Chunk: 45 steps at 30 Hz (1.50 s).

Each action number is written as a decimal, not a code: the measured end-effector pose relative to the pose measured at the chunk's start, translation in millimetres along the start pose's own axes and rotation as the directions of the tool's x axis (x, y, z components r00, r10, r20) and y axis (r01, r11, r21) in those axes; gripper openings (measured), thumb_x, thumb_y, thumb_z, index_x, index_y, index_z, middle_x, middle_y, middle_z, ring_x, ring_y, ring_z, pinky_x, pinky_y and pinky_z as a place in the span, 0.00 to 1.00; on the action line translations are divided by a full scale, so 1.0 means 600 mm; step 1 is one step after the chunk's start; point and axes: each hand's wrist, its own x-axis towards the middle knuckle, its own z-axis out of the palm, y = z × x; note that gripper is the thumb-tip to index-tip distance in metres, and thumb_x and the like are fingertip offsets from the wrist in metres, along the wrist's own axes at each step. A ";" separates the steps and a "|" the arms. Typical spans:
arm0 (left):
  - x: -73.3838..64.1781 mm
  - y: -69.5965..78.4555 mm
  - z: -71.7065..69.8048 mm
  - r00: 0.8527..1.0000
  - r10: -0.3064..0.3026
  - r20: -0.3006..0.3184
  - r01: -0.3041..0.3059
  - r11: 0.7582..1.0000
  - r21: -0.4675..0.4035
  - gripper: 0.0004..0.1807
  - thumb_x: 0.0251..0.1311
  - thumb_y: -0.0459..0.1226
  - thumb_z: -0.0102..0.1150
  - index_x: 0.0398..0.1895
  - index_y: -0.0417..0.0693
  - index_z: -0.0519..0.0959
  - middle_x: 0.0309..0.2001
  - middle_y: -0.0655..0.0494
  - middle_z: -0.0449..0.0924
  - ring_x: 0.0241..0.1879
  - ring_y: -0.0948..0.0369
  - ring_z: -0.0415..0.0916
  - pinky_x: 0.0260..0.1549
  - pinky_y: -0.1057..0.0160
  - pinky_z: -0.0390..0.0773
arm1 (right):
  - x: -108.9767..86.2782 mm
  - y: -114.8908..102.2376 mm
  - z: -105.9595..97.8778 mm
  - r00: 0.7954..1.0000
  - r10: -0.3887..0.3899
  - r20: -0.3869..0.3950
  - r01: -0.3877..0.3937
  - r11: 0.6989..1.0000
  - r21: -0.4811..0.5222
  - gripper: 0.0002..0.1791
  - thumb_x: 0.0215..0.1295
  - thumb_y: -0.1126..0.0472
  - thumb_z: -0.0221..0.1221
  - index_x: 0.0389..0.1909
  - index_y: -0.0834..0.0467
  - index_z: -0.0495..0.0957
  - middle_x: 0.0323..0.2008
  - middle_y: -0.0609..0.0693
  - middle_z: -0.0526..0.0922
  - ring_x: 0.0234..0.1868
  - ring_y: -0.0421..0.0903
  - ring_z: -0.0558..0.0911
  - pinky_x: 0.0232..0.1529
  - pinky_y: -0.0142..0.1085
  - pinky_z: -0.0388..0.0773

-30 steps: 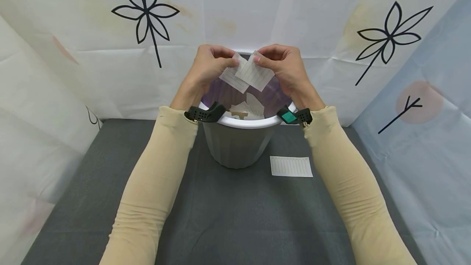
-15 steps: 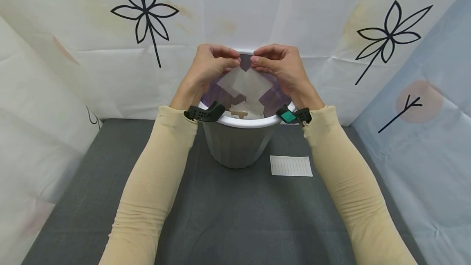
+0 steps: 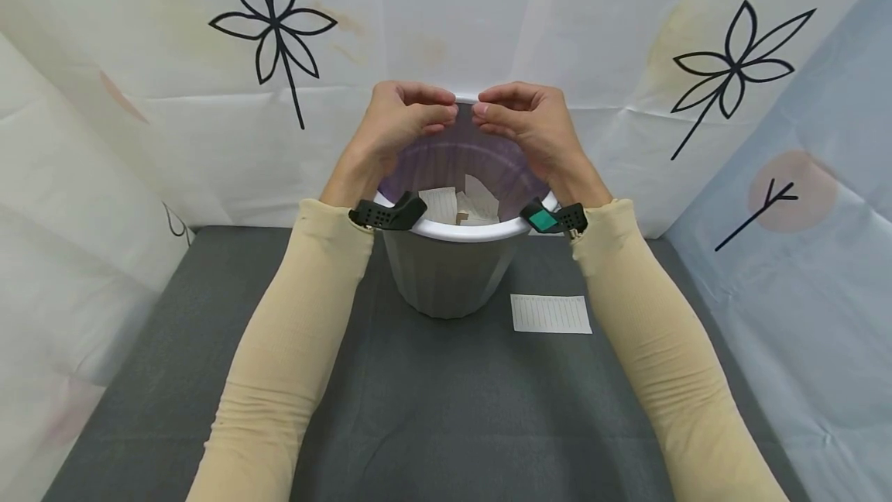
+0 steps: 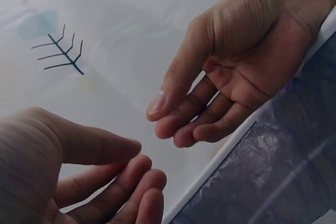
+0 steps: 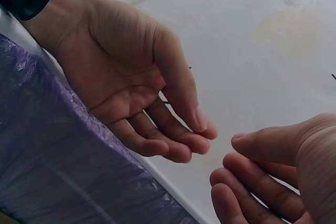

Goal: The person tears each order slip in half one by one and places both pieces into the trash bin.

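head: bright, soft, even light | wrist views: dimmer, greyer | glints on purple liner

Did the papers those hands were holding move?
Yes, the papers moved down: judged against the bin rim, they dropped from over the opening to inside.

A dark grey tablecloth meets pale hangings bearing black line-drawn flowers and a pink disc.

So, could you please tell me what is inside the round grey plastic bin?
A crinkled purple plastic liner and overlapping white paper pieces show. The front wall of the bin and those papers hide the rest, including its bottom.
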 end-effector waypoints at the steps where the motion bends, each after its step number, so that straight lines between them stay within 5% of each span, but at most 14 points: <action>1: -0.001 0.002 0.001 1.000 0.000 0.004 0.000 1.000 -0.013 0.13 0.61 0.26 0.65 0.48 0.28 0.82 0.39 0.48 0.83 0.36 0.58 0.83 0.53 0.57 0.79 | 0.000 -0.002 0.001 1.000 0.001 0.000 -0.001 1.000 0.017 0.05 0.61 0.77 0.66 0.38 0.69 0.85 0.33 0.58 0.86 0.34 0.50 0.87 0.43 0.37 0.84; 15: -0.037 0.038 0.006 0.998 0.036 0.055 -0.031 0.996 -0.087 0.09 0.60 0.23 0.64 0.43 0.30 0.82 0.41 0.44 0.81 0.36 0.54 0.82 0.53 0.51 0.80 | -0.033 -0.024 0.005 0.999 -0.034 0.040 0.029 0.992 0.119 0.05 0.60 0.79 0.65 0.37 0.71 0.84 0.31 0.60 0.86 0.33 0.51 0.87 0.43 0.38 0.84; 28: -0.090 0.048 0.000 0.982 0.156 0.109 -0.152 0.987 -0.048 0.10 0.58 0.23 0.67 0.42 0.27 0.82 0.35 0.48 0.84 0.34 0.53 0.82 0.43 0.57 0.83 | -0.077 -0.038 0.000 0.989 -0.106 0.107 0.092 0.987 0.128 0.08 0.59 0.81 0.63 0.37 0.71 0.86 0.33 0.59 0.87 0.34 0.50 0.88 0.43 0.41 0.85; 35: -0.130 0.047 -0.005 0.971 0.199 0.129 -0.207 0.977 0.051 0.09 0.59 0.25 0.67 0.43 0.30 0.83 0.39 0.47 0.84 0.35 0.52 0.83 0.44 0.58 0.83 | -0.115 -0.045 -0.002 0.971 -0.194 0.142 0.189 0.981 0.046 0.08 0.58 0.78 0.67 0.37 0.68 0.87 0.35 0.58 0.87 0.35 0.50 0.88 0.43 0.44 0.85; 45: -0.182 0.039 -0.004 0.943 0.290 0.163 -0.317 0.932 0.176 0.09 0.60 0.29 0.69 0.42 0.34 0.86 0.37 0.48 0.87 0.35 0.55 0.85 0.39 0.63 0.82 | -0.162 -0.047 -0.010 0.956 -0.247 0.161 0.258 0.965 -0.050 0.10 0.56 0.82 0.65 0.37 0.70 0.86 0.33 0.58 0.88 0.35 0.50 0.87 0.41 0.38 0.84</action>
